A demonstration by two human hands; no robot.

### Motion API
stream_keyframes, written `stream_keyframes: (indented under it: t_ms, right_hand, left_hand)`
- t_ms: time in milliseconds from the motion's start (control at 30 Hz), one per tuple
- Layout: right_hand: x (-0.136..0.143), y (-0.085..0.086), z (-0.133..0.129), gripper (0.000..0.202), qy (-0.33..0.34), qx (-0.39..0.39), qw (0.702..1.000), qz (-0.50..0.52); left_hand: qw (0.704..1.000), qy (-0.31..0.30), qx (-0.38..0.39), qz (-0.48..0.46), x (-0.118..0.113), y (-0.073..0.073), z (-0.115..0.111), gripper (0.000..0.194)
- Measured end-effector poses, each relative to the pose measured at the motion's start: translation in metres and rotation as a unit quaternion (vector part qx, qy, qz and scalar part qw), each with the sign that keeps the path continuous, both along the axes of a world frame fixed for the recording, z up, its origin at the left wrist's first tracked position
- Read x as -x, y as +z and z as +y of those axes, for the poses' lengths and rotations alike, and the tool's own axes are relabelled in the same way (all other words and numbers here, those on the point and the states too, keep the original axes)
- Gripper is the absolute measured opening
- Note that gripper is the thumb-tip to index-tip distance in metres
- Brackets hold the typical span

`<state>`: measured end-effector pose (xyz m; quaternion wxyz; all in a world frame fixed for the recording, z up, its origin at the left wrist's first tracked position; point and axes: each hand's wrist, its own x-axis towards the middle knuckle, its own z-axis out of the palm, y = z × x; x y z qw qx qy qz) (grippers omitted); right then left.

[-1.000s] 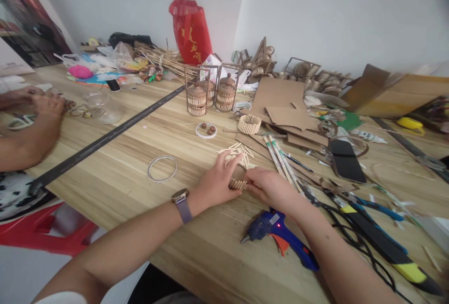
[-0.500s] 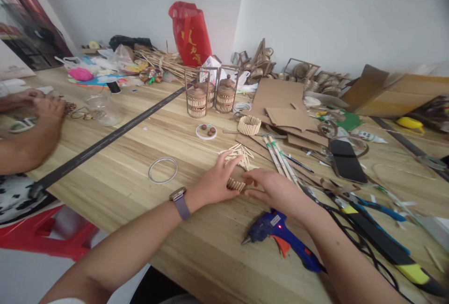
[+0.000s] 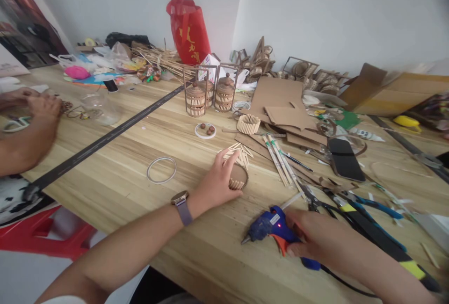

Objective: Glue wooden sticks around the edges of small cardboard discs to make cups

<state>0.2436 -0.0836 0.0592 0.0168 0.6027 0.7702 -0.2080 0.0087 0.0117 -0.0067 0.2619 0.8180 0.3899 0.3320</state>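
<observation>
My left hand curves around a small round cardboard base, thumb and fingers at its edge. A row of short wooden sticks stands along the near side of that base. Loose short sticks lie in a pile just behind it. My right hand is closed around the handle of a blue hot glue gun with an orange trigger and a lit red light. The gun lies on its side on the table, nozzle pointing left, and part of its handle is hidden by my fingers.
A finished stick ring, a white ring and a ring with brown beads lie around. Pliers, a phone and cardboard are at right. Lidded baskets stand behind. Another person's hands work at left.
My right hand has left the round base, moved right and toward me, and closed on the glue gun's handle. My left hand stays at the base.
</observation>
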Motion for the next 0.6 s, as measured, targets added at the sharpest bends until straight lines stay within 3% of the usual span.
stream_keyframes:
  t_ms: [100, 300, 467, 600]
  right_hand:
    - [0.002, -0.004, 0.000, 0.011, -0.002, 0.082, 0.997, 0.006]
    - [-0.005, -0.003, -0.001, 0.003, 0.010, 0.098, 0.992, 0.075]
    - [-0.019, 0.003, 0.001, 0.018, -0.050, 0.023, 0.989, 0.138]
    - [-0.020, -0.009, 0.009, 0.027, -0.139, -0.042, 0.938, 0.314]
  left_hand:
    - [1.000, 0.002, -0.017, 0.007, -0.001, -0.001, 0.000, 0.103]
    - [1.000, 0.007, -0.012, 0.007, 0.000, -0.001, 0.002, 0.101]
    - [1.000, 0.015, 0.019, 0.005, 0.000, 0.002, 0.004, 0.105]
    - [1.000, 0.017, 0.020, 0.002, 0.000, 0.000, 0.006, 0.107]
